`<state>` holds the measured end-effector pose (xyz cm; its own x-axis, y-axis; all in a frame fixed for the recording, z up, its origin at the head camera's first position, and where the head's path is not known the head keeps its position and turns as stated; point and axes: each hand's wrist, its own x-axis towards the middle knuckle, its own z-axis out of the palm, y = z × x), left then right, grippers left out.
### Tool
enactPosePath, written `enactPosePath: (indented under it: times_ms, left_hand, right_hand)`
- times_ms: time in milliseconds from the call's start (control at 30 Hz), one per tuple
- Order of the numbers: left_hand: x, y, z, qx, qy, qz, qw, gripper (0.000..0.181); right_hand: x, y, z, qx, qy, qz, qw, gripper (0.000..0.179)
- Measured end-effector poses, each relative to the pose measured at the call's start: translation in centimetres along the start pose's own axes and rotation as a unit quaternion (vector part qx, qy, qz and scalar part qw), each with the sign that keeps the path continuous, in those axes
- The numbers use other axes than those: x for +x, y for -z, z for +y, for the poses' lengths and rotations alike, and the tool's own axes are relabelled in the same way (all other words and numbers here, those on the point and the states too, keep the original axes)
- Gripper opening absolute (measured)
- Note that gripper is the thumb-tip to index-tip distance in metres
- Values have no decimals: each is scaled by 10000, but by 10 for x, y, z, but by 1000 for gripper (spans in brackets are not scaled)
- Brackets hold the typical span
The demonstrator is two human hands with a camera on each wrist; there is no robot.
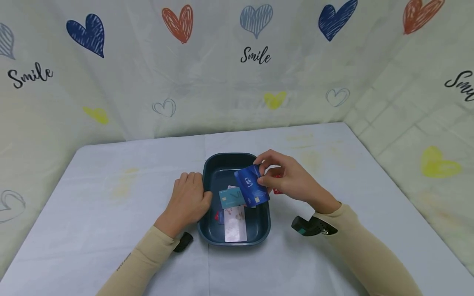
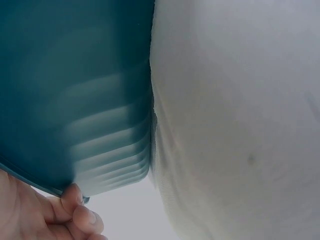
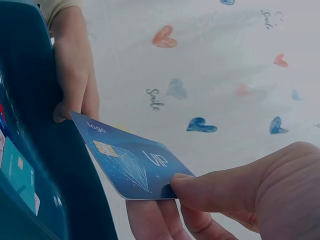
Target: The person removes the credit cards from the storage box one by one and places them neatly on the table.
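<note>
My right hand (image 1: pixel 290 176) pinches a dark blue VIP card (image 1: pixel 252 187) between thumb and fingers, above the right side of a dark teal plastic tray (image 1: pixel 207 168). In the right wrist view the card (image 3: pixel 132 160) shows a gold chip and a diamond drawing. My left hand (image 1: pixel 189 199) grips the tray's left rim, with its fingertips (image 2: pixel 85 217) curled at the edge in the left wrist view. Inside the tray lie a teal card (image 1: pixel 230 198), a pale card (image 1: pixel 235 226) and a partly covered red and blue card (image 1: pixel 219 217).
A red card-like thing (image 1: pixel 277 190) lies on the white table (image 1: pixel 148 230) right of the tray, mostly hidden behind my right hand. A pale curtain (image 1: pixel 218 82) printed with hearts rises behind the table. Wrist cameras (image 1: pixel 312 226) sit under both forearms.
</note>
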<state>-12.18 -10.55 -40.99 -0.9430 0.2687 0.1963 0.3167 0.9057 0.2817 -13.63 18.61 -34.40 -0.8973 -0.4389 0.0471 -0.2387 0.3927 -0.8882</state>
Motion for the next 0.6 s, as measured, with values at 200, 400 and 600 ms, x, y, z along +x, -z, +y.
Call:
enactPosePath:
  times_ms: [200, 400, 600]
  left_hand:
    - [0, 0, 1, 36, 58, -39, 10000, 18]
    - [0, 0, 1, 22, 65, -86, 9999, 18]
    - [-1, -1, 1, 64, 87, -92, 9999, 18]
  right_hand:
    - [-4, 8, 2, 54, -60, 190, 9998, 35]
    - [-9, 15, 4, -20, -68, 328, 9994, 33]
    - [-12, 19, 5, -110, -59, 421, 9990, 34]
